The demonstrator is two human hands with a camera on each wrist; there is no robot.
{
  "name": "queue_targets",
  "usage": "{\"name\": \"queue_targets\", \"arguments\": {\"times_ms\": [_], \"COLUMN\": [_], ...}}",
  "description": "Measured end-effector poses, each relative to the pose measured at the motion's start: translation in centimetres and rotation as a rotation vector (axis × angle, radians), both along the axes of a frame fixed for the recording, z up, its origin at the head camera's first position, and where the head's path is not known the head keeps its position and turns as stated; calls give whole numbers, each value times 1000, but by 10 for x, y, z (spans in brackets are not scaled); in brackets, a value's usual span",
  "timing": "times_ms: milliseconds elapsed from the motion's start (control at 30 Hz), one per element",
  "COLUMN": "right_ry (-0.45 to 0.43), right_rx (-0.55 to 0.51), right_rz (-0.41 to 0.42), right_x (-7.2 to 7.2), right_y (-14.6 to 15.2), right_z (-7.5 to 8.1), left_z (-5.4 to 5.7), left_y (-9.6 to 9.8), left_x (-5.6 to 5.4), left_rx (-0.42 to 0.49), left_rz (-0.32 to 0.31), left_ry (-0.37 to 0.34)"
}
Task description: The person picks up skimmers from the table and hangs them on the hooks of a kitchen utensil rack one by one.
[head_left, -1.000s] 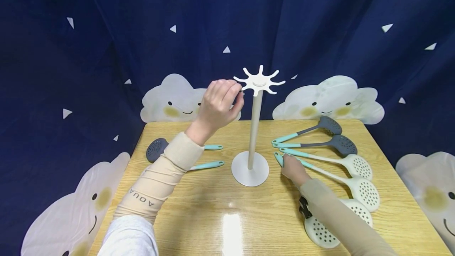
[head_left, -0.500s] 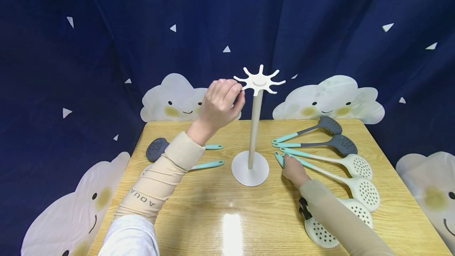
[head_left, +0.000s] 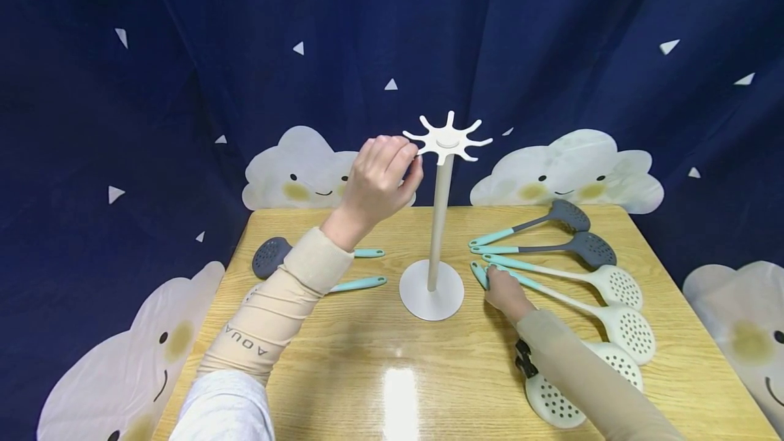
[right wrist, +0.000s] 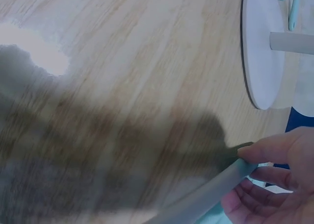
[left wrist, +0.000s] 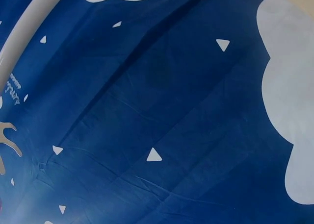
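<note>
My left hand [head_left: 376, 172], raised beside the white utensil stand [head_left: 431, 301], pinches the tip of one of its hooks between curled fingers and thumb. That hand is outside the left wrist view, where the stand's hooks [left wrist: 9, 141] show at the left edge. Low over the table, my right hand [head_left: 510, 293] pinches the turquoise handle [head_left: 479, 273] of a white skimmer. In the right wrist view, thumb and fingers meet on the skimmer's handle [right wrist: 216, 187]. Its perforated head [head_left: 554, 401] lies on the table, partly covered by my forearm.
Right of the stand lie a dark ladle [head_left: 569, 215], a dark skimmer [head_left: 593, 250] and two white skimmers, one farther back [head_left: 616, 287] and one nearer [head_left: 632, 334]. Left, a dark skimmer [head_left: 268, 258] and turquoise handles [head_left: 363, 284] show behind my left arm. A curtain [head_left: 380, 33] hangs behind.
The end of the skimmer's turquoise handle has shifted very slightly left in my right hand. My left hand stays at the stand's hook.
</note>
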State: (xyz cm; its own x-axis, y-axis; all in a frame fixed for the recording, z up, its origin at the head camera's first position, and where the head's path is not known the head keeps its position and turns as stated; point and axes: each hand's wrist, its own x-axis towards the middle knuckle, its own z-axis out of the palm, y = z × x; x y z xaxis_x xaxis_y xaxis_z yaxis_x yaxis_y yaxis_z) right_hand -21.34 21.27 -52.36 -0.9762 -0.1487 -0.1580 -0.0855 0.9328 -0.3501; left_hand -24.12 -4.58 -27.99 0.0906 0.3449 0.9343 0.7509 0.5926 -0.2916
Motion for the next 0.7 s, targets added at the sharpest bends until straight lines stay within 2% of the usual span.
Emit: {"name": "queue_targets", "arguments": {"times_ms": [333, 700], "right_ry": [40, 74], "right_rx": [-31, -114], "right_rz": [0, -46], "right_x": [-2, -8], "right_y": [-1, 3], "right_z": [20, 60], "left_z": [0, 0], "left_y": [0, 1], "left_x": [0, 1], "left_rx": [6, 6], "left_rz": [-4, 2], "left_ry": [-8, -10]}}
